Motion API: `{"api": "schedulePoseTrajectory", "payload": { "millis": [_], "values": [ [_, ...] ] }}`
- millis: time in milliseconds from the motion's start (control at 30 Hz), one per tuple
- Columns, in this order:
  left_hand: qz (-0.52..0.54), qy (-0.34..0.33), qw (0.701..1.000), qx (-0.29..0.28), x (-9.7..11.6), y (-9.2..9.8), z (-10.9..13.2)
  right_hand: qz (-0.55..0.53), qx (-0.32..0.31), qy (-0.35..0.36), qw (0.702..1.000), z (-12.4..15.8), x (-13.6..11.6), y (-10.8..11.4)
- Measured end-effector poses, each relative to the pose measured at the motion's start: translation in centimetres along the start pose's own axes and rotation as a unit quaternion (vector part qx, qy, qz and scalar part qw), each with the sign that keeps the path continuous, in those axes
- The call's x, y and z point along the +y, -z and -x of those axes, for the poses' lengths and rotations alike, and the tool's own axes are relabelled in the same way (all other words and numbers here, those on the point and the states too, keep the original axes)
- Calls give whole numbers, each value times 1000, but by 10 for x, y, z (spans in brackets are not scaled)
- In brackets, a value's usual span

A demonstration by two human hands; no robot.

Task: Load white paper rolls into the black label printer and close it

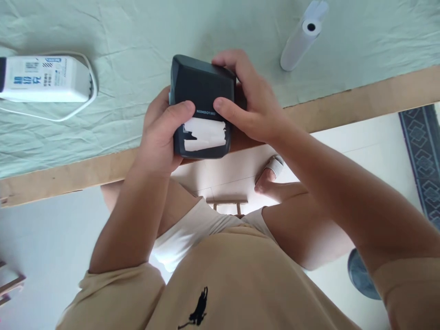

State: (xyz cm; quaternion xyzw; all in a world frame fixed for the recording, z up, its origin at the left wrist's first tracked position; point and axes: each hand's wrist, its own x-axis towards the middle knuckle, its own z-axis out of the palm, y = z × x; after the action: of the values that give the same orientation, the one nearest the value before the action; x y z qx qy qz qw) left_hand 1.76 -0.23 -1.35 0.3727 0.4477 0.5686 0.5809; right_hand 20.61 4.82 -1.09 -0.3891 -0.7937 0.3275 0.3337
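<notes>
Between both hands I hold a dark label printer [206, 87] marked NIIMBOT, over the front edge of the table. A torn white paper patch [206, 143] covers part of its near end. My left hand [164, 123] grips the printer's left side, thumb on the top face by the lettering. On the opposite side, my right hand [250, 98] wraps the right edge, with its thumb on top and fingers at the far right corner. The printer's underside and most of the left fingers are hidden.
A white box-shaped device [74, 82] with blue print and a white cable lies at left on the green cloth [137, 27]. A white paper roll [299, 43] is at back right. The table's wooden edge [347, 98] crosses in front of my legs.
</notes>
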Motion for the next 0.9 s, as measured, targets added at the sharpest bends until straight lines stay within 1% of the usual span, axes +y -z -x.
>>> {"api": "schedulePoseTrajectory", "payload": {
  "millis": [133, 233, 300, 367, 467, 500, 533, 567, 600, 633, 667, 733, 800, 867, 900],
  "values": [
    [11, -16, 1000, -12, -1, -2, -2, 4, -1, 5, 1000, -1, 1, 2],
    [12, -10, 1000, -14, -3, -1, -3, 3, 3, 11, 1000, -1, 1, 1],
    [6, -16, 999, -27, -3, 1, -3, -11, 15, 38, 999, 0, 1, 0],
    [5, -21, 999, -38, -3, 3, -2, -20, 18, 51, 998, 0, 1, -1],
    [-5, 4, 999, -48, 0, 4, -2, -16, 9, 32, 999, 1, -1, -3],
    [-13, 19, 998, -53, 0, 4, -1, -11, 8, 24, 1000, 1, -2, -3],
    [-10, 20, 998, -57, 0, 4, -1, -6, 14, 25, 1000, 1, -3, -4],
    [8, 17, 999, -49, 0, 3, -1, 1, 20, 23, 1000, 1, -3, -4],
    [34, 4, 999, -18, -1, 3, -1, 8, 25, 18, 1000, 0, -3, -5],
    [46, 11, 998, -44, -1, 2, -1, 12, 25, 11, 1000, 0, -3, -5],
    [55, 10, 997, -55, -2, 2, -1, 14, 24, 6, 1000, -1, -4, -6],
    [53, 22, 997, -60, -2, 0, -1, 9, 23, -5, 1000, -1, -4, -6],
    [43, 33, 997, -47, 0, -3, 0, 6, 27, -8, 1000, -2, -6, -6],
    [45, 30, 999, 8, 1, -5, 0, 13, 24, -23, 999, -2, -8, -5],
    [44, 35, 998, -7, 2, -6, 1, 19, 17, -36, 999, -2, -10, -4]
  ]
}}
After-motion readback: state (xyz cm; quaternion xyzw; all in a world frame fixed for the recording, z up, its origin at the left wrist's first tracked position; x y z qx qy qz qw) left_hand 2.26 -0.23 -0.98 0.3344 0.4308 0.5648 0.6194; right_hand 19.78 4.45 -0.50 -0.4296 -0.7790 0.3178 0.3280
